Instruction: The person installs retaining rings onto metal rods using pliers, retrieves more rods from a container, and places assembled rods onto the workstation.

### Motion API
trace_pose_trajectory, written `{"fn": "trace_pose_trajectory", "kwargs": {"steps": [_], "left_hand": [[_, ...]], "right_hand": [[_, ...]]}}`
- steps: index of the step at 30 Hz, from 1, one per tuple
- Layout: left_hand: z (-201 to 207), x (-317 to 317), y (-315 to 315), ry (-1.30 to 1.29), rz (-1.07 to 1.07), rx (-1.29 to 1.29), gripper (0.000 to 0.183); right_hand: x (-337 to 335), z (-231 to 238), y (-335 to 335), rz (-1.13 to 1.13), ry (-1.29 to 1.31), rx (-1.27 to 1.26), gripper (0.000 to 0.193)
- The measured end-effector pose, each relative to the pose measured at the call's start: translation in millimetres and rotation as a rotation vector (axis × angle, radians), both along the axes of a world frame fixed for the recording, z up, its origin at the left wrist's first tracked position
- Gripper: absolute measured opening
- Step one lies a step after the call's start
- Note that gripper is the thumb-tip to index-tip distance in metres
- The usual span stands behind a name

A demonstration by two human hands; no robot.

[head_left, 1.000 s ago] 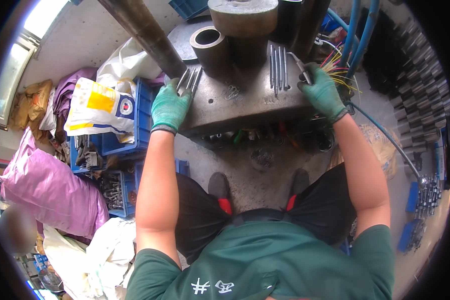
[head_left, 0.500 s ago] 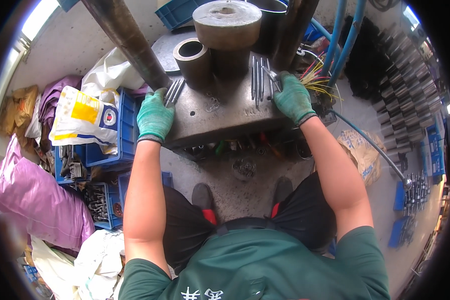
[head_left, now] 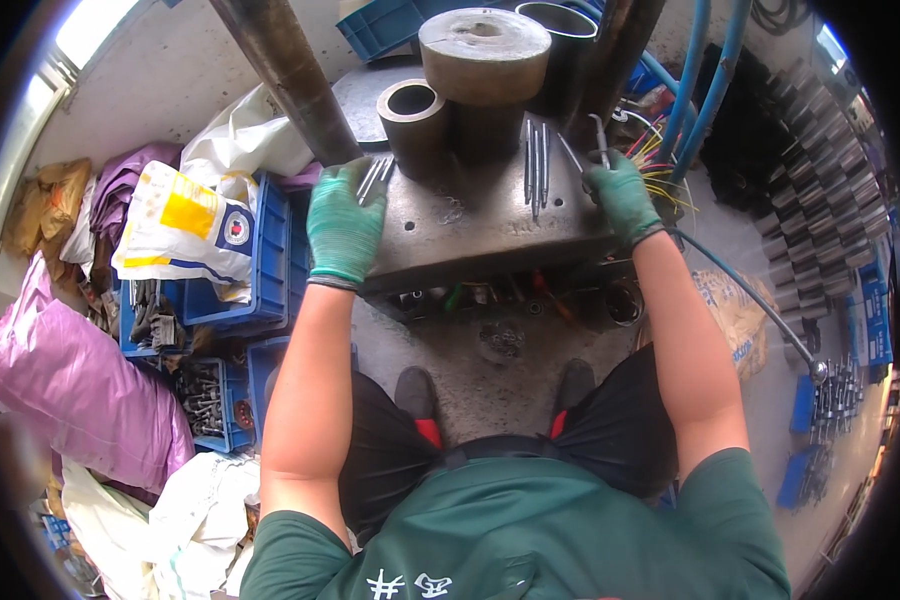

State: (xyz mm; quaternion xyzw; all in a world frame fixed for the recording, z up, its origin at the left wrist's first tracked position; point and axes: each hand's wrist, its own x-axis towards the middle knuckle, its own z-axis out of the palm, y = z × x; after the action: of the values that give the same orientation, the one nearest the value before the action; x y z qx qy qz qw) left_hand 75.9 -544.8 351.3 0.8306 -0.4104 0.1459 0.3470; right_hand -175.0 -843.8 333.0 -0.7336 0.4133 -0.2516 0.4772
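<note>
Bright glare from upper-left window [head_left: 92, 26]

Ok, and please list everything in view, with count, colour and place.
Metal table: one, grey, centre
Held rods: several, silver, at table's sides
Lying rods: about three, silver, on table
Hollow cylinder: one, dark grey, on table
Thick disc: one, grey, right of hollow cylinder
Posts: two, brown, upper left and right
Hoses: several, blue, upper right
Crates: several, blue, mostly left
Printed bag: one, white-yellow, left
Large sack: one, purple, left
Paper bag: one, brown, floor, right
Left hand, right hand: two, green-gloved, table's sides
</note>
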Motion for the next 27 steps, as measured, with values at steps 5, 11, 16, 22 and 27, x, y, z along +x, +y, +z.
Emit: {"fn": "trace_pose_trajectory", "kwargs": {"steps": [5, 11, 16, 22, 27], "left_hand": [[-4, -48, -13, 0.77, -0.4, -0.295, 0.035], [0, -94, -22, 1.208, -0.412, -0.277, 0.041], [-18, -91, -25, 1.101, -0.456, -0.251, 0.038], [-8, -95, -23, 1.511, -0.399, -0.599, 0.025], [-21, -68, -15, 0.609, -0.283, -0.061, 0.023]], "right_hand": [[-3, 40, 80, 0.225, -0.318, 0.207, 0.065], [2, 35, 154, 0.512, -0.238, 0.22, 0.081], [2, 32, 163, 0.569, -0.167, 0.084, 0.071], [-2, 24, 163, 0.543, -0.23, 0.128, 0.061], [-5, 34, 139, 0.268, -0.401, 0.318, 0.037]]}}
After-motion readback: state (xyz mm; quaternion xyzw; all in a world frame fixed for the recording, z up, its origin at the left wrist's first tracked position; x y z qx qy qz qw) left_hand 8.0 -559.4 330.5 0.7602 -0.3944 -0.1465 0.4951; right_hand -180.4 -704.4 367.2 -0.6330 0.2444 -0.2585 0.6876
